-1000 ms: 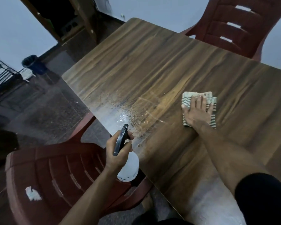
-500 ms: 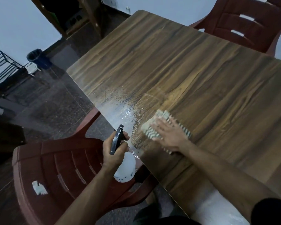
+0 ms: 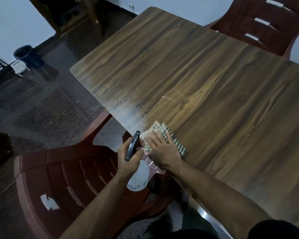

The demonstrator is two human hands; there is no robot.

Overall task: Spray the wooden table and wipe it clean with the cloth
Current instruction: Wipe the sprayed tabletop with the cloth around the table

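Head view: wiping step. My right hand (image 3: 162,149) presses flat on the striped folded cloth (image 3: 173,138); my left hand (image 3: 129,157) grips the white spray bottle (image 3: 138,178). Next, sweep through droplets ahead of it on the brown wooden table (image 3: 214,83).

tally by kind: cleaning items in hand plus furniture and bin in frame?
Spray bottle: 1, gripped by left hand
Cloth: 1, under right hand
Table: 1
Chairs: 2
Bin: 1
Total: 6
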